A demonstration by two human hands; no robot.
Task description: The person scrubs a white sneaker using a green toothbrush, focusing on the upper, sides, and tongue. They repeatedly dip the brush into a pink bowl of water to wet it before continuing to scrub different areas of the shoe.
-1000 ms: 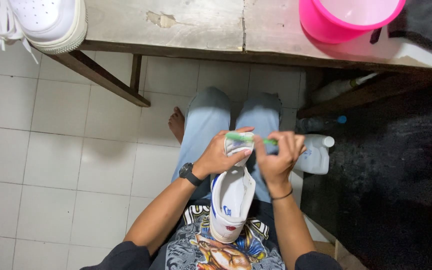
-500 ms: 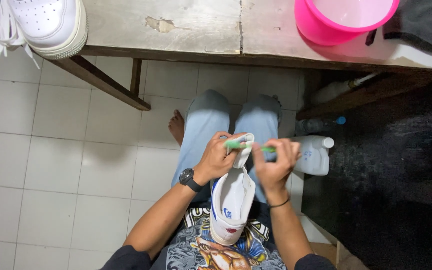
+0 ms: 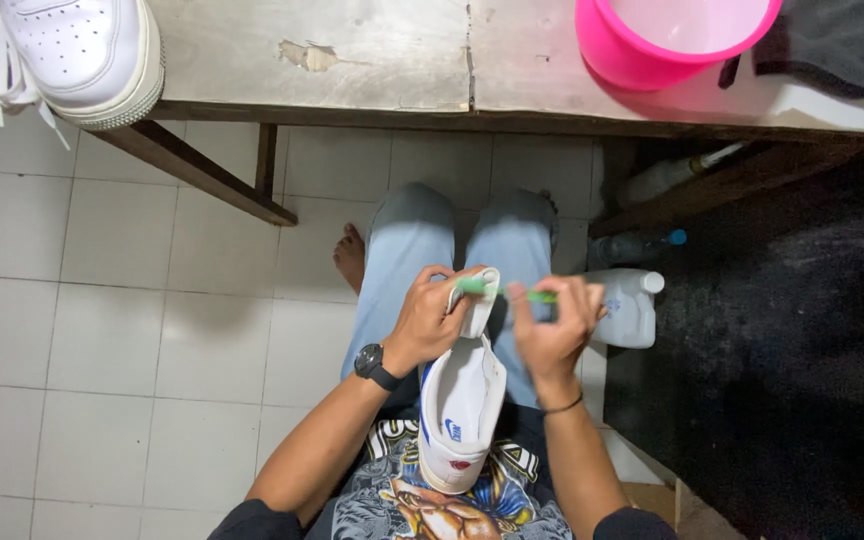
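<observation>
A white shoe (image 3: 460, 400) is held over the lap, its toe gripped by the left hand (image 3: 430, 318). A green brush (image 3: 508, 292) is clasped in the right hand (image 3: 552, 325) and laid across the toe. Scrubbing seems underway; steady short strokes are called for.

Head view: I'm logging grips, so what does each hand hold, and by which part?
Left hand grips the white shoe at its toe end; right hand holds the green brush by its handle.
</observation>
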